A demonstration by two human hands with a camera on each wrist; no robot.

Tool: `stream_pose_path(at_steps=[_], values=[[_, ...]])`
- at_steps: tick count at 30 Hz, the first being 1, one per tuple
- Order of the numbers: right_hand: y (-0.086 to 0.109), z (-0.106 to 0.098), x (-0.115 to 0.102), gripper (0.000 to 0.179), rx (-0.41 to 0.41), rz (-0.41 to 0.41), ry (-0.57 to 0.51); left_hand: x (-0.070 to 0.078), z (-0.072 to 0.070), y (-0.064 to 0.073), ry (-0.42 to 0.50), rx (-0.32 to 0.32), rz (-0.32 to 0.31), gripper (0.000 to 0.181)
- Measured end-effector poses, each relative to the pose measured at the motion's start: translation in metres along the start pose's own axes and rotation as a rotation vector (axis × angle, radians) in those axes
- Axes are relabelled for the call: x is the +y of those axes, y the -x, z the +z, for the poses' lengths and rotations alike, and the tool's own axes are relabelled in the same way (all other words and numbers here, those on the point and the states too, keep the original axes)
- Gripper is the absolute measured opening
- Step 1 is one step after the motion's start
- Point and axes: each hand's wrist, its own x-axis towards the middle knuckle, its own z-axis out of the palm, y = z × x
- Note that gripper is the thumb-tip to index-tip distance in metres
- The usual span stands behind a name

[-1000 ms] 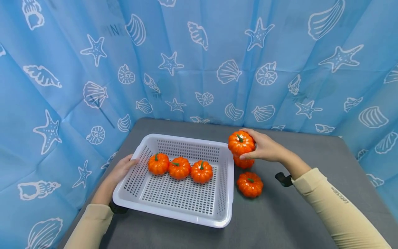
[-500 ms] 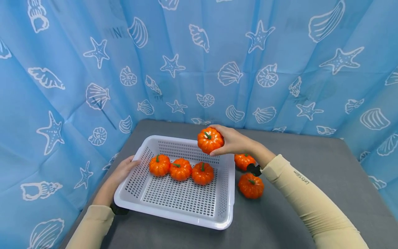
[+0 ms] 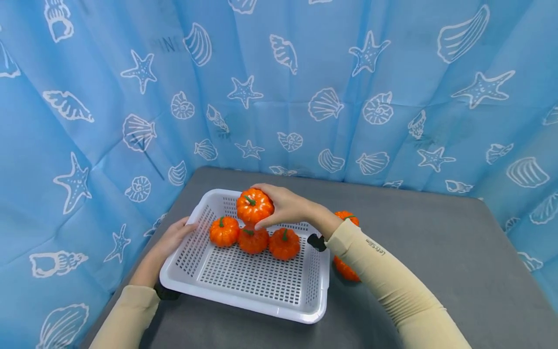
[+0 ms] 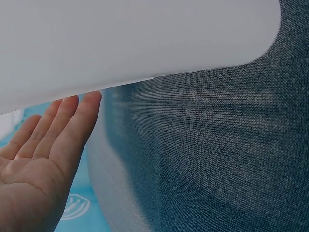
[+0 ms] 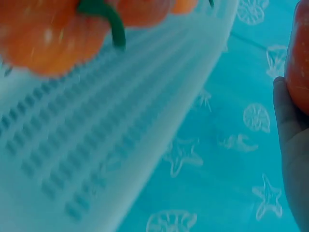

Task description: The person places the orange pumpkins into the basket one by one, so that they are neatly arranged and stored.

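In the head view my right hand (image 3: 283, 206) grips a small orange pumpkin (image 3: 254, 206) with a green stem, holding it above the white basket (image 3: 244, 307). Part of that pumpkin also shows at the right edge of the right wrist view. Below it, a row of three pumpkins lies in the basket: a left one (image 3: 224, 232), a middle one (image 3: 253, 242) partly overlapped by the held one, and a right one (image 3: 284, 244). My left hand (image 3: 172, 239) holds the basket's left rim; in the left wrist view its fingers (image 4: 72, 126) reach up under the rim.
Right of the basket, two more pumpkins lie on the grey table (image 3: 436, 232): a far one (image 3: 347, 217) and a nearer one (image 3: 345, 269), both partly hidden by the right forearm. A blue curtain (image 3: 279, 106) with white sea shells hangs behind and to the left.
My right hand has carried the pumpkin left, from beside the basket's right end to over the row inside. The left hand stays at the rim.
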Motion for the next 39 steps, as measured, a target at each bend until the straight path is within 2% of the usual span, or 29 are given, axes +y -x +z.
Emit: stream_pose_path(at_steps=[7,11,17,23,31,39], values=[[-0.024,0.035,-0.014,0.085,-0.12,-0.027,0.041,0.003,0.001,0.001,-0.005,-0.001,-0.022,0.063],[-0.036,0.056,-0.022,0.083,-0.173,-0.031,0.097,0.002,0.0,0.001,-0.014,-0.005,0.004,0.063],[-0.051,0.084,-0.024,0.081,-0.252,-0.06,0.121,0.001,-0.003,-0.001,-0.027,0.006,0.014,0.062],[-0.052,0.103,-0.021,0.084,-0.303,-0.019,0.175,0.0,-0.004,-0.002,-0.034,-0.014,0.026,0.06],[-0.054,0.122,-0.019,0.086,-0.337,-0.073,0.282,0.004,-0.005,-0.003,-0.039,-0.035,0.03,0.061],[-0.055,0.136,-0.017,0.094,-0.384,-0.061,0.347,0.004,-0.003,0.0,-0.019,-0.021,-0.005,0.059]])
